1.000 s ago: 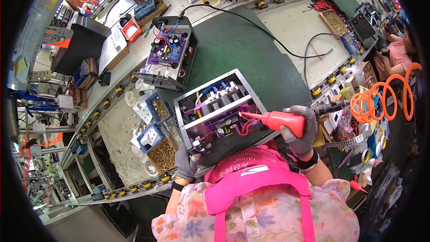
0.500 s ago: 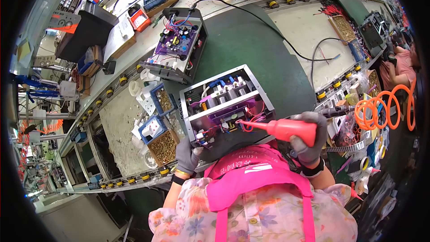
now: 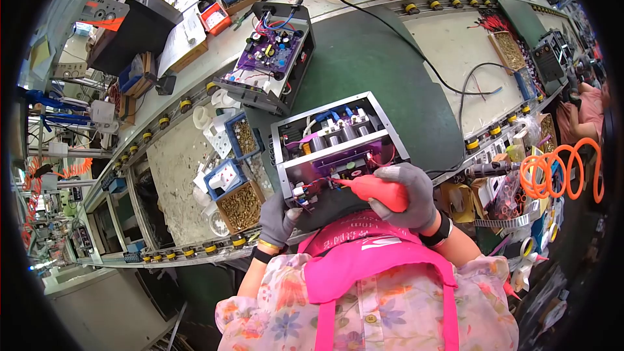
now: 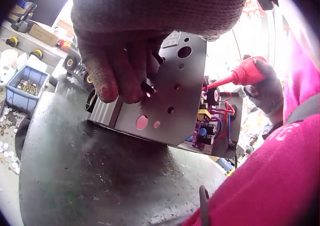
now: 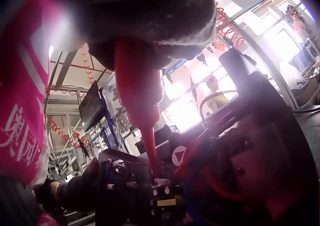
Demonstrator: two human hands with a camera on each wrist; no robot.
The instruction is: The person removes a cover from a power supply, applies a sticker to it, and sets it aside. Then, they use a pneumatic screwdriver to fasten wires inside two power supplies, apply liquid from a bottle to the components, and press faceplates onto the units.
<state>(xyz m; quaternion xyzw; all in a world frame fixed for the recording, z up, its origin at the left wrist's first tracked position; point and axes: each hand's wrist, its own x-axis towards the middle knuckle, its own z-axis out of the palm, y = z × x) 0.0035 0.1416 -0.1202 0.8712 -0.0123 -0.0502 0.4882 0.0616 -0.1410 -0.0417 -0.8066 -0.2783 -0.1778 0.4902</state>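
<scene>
In the head view, my gloved right hand [image 3: 416,198] grips a red squeeze bottle [image 3: 380,193] with a long tapered nozzle. The nozzle points left and down into an open metal case [image 3: 341,157], its tip at the components and wires near the left front. Seen from the right wrist, the nozzle [image 5: 148,146] reaches down to parts on the board. My gloved left hand [image 3: 278,221] holds the case's near left corner, thumb over the edge. In the left wrist view, its fingers [image 4: 125,80] lie against the holed side panel [image 4: 170,100].
A second open unit [image 3: 270,55] with a purple circuit board stands behind on the green board [image 3: 364,58]. Left are a blue bin [image 3: 224,179] and a screw box [image 3: 240,208]. Right are a power screwdriver [image 3: 491,169], an orange coiled hose [image 3: 552,169] and another person [image 3: 585,114].
My right hand has carried the bottle left, its nozzle tip shifting from the wires on the right toward the case's left front. The left hand keeps its hold; the head view has shifted slightly.
</scene>
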